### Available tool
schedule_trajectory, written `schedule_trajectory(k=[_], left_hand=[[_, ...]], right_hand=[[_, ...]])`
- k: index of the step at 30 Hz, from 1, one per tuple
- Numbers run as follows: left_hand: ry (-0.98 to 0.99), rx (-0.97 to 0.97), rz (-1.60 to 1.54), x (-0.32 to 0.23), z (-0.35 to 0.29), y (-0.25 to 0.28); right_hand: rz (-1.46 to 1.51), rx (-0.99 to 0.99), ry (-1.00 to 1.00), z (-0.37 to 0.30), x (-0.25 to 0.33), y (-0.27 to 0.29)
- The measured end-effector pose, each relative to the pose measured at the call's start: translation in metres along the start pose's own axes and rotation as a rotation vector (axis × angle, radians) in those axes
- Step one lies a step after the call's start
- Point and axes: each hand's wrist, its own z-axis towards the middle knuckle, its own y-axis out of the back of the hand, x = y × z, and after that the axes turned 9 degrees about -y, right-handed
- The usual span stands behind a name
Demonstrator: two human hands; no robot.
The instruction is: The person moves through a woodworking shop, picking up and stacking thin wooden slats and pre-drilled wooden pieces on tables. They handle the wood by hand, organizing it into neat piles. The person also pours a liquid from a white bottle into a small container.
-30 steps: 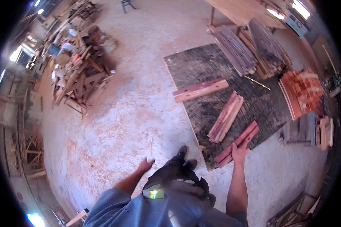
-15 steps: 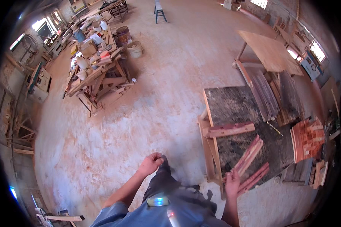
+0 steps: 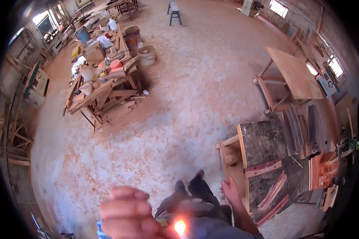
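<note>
My left hand (image 3: 125, 211) is raised large and close at the lower edge, blurred, its fingers curled; whatever may be in them is hidden. Beside it, a bright orange glow marks the tip of a cigarette (image 3: 181, 228). My right hand (image 3: 229, 189) is closed, fingers bent, just off the left edge of a dark-topped worktable (image 3: 263, 139). I cannot make out anything in it. Nearest to that hand on the tabletop are a reddish wood piece with holes (image 3: 263, 168), a slanting pair of strips (image 3: 272, 191) and another reddish strip (image 3: 273, 210).
Stacked dark boards (image 3: 293, 131) and reddish blocks (image 3: 323, 170) lie at the table's far and right sides. Beyond stands a plywood-topped stand (image 3: 295, 73). A cluttered workbench (image 3: 107, 85) is at the far left, with buckets (image 3: 147, 55) beside it.
My left hand has risen from over my leg to close by the cigarette, whose tip glows brighter. My right hand has drawn left off the wood strips. The view has shifted, with the worktable farther right.
</note>
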Motion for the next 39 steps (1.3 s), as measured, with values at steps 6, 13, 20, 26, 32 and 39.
schedule_trajectory(k=[6, 13, 20, 26, 32, 39], left_hand=[[-0.023, 0.127, 0.170, 0.066, 0.020, -0.030], [-0.110, 0.369, 0.260, 0.181, 0.052, -0.083], [-0.057, 0.290, 0.427, 0.339, 0.046, -0.146], [0.422, 0.371, 0.612, 0.499, -0.005, -0.144], [0.912, 0.047, 0.488, 0.668, -0.073, -0.147], [1.023, 0.094, 0.249, 0.858, -0.026, -0.213]], right_hand=[[-0.001, 0.004, -0.031, 0.091, 0.045, -0.017], [-0.122, 0.069, -0.011, 0.234, 0.135, -0.022], [-0.071, 0.037, 0.027, 0.353, 0.279, -0.004], [-0.066, 0.053, -0.028, 0.453, 0.390, -0.035], [-0.455, -0.071, 0.082, 0.560, 0.413, -0.015], [-0.448, -0.125, -0.488, 0.666, 0.369, 0.038]])
